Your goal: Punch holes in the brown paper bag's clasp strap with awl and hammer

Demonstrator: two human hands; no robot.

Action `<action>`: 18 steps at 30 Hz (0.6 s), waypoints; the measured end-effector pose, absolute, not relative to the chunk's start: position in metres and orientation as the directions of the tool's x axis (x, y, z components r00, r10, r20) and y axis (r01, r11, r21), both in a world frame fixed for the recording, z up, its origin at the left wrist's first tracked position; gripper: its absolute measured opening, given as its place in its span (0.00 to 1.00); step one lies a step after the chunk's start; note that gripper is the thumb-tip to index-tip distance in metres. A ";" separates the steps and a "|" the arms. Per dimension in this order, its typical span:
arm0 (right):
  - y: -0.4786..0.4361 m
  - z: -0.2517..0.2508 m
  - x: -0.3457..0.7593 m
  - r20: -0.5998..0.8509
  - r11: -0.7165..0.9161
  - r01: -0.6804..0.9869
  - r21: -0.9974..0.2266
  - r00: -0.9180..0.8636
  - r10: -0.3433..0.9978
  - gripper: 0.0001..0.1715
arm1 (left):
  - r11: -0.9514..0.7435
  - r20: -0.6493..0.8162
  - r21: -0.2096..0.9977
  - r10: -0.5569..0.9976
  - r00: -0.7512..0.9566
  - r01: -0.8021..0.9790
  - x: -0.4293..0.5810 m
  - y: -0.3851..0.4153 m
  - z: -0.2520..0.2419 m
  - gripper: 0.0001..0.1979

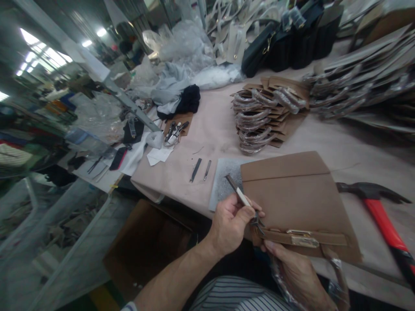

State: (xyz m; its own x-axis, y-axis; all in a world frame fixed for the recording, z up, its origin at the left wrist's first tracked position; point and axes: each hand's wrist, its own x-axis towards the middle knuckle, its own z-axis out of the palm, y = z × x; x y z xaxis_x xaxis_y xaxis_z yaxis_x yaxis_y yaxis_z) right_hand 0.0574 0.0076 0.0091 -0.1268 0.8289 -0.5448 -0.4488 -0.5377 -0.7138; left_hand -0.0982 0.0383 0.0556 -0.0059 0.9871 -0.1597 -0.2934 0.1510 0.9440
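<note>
My left hand [230, 224] is closed around a tool that looks like pliers [244, 198], with a white-wrapped handle pointing up and away. The dark metal jaws meet the left end of a strap on a brown leather bag panel [288, 190]. A gold-coloured clasp [304, 239] sits midway along that strap. My right hand [296, 270] grips the panel's near edge below the strap, thumb on top, its other fingers hidden underneath. A plastic-wrapped handle [339, 276] hangs from the near side. Under the panel's left side lies a grey-white slab [223, 177].
A claw hammer [382, 216] with a red handle lies right of the panel. Two slim metal tools, one a flat bar [195, 170], rest to the left. Beyond are stacked brown panels [275, 112], black bags [285, 47] and clear plastic [184, 43]. A cardboard box [145, 246] stands below the table edge.
</note>
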 end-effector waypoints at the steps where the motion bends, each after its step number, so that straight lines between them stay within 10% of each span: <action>1: 0.009 0.012 0.057 -0.545 -0.538 -0.447 -0.715 -0.127 0.829 0.19 | 0.145 -0.153 0.948 0.988 -0.005 -0.285 -0.098 0.039 0.055 0.21; 18: 0.058 0.024 0.062 -0.372 -0.457 -0.333 -0.825 -0.288 0.882 0.22 | -0.229 0.218 0.954 0.973 0.075 0.192 -0.094 0.092 0.060 0.04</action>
State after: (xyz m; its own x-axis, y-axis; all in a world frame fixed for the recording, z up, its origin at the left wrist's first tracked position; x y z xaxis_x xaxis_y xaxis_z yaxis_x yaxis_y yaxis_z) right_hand 0.0617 0.0585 0.0239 -0.2881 0.8823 -0.3722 -0.3332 -0.4567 -0.8249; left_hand -0.0937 0.0919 0.0601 0.0753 0.9731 0.2179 0.1917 -0.2285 0.9545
